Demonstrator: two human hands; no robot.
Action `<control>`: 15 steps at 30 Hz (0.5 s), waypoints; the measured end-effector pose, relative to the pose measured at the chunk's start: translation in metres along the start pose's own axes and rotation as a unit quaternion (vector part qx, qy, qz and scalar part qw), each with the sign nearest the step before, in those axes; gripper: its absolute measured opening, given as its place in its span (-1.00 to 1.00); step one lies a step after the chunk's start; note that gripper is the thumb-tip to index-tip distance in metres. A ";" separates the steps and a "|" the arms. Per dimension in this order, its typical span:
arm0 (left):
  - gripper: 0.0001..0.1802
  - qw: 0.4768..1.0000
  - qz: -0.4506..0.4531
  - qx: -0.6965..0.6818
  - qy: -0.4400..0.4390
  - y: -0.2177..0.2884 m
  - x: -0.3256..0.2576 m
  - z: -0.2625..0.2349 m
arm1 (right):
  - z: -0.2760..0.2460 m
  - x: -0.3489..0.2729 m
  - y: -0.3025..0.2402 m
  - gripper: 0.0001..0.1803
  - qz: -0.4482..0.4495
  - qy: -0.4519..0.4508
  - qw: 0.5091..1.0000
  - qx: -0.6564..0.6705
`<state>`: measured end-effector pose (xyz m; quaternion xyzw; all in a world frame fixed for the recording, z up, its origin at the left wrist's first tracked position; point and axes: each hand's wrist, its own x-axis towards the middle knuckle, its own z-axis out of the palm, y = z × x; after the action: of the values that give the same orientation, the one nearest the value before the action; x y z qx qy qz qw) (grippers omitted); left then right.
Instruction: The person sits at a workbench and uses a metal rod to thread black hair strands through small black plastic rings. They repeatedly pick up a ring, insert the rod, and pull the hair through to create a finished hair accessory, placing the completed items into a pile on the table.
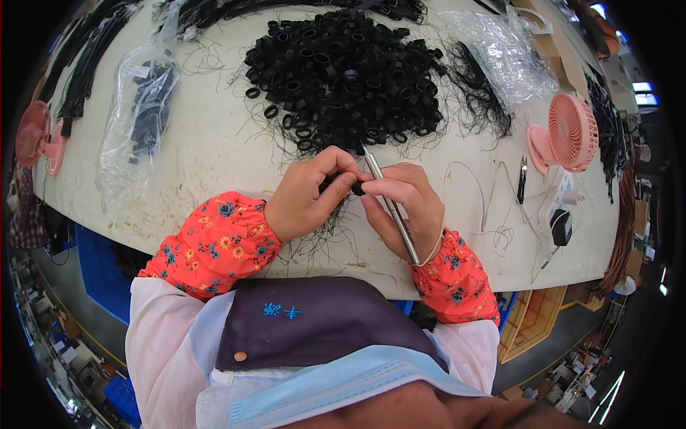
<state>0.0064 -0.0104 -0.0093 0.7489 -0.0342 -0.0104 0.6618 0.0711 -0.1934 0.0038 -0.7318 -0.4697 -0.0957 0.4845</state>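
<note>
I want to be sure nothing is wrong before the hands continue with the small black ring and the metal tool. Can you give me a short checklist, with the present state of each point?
1. Left hand pinches a small black ring at its fingertips: ok.
2. Right hand holds the thin metal tool, its tip pointing up toward the pile: ok.
3. Tool tip is inside the ring: cannot tell, the fingers hide it.
4. Pile of black rings lies on the table just beyond the hands: ok.
5. Loose black threads lie under the hands: not ok, they may snag.
6. Pink fan stands apart from the hands: ok.
</note>
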 end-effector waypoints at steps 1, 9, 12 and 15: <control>-0.92 1.000 0.004 0.003 0.002 0.000 0.000 0.000 | -0.001 0.002 0.002 -0.67 -0.017 0.000 1.000 -0.018; -0.91 0.996 0.027 -0.085 0.024 0.000 0.002 0.002 | 0.000 0.002 0.003 -0.66 -0.031 -0.002 0.998 -0.063; -0.91 0.997 0.000 -0.081 0.020 0.004 0.001 0.001 | 0.001 0.003 0.001 -0.65 -0.024 -0.002 0.998 -0.062; -0.91 0.999 -0.002 -0.037 0.020 -0.003 0.000 0.001 | 0.002 0.003 -0.001 -0.65 -0.015 0.011 0.999 -0.045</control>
<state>0.0060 -0.0115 -0.0121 0.7239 -0.0193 0.0022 0.6896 0.0716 -0.1898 0.0050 -0.7445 -0.4703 -0.1319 0.4550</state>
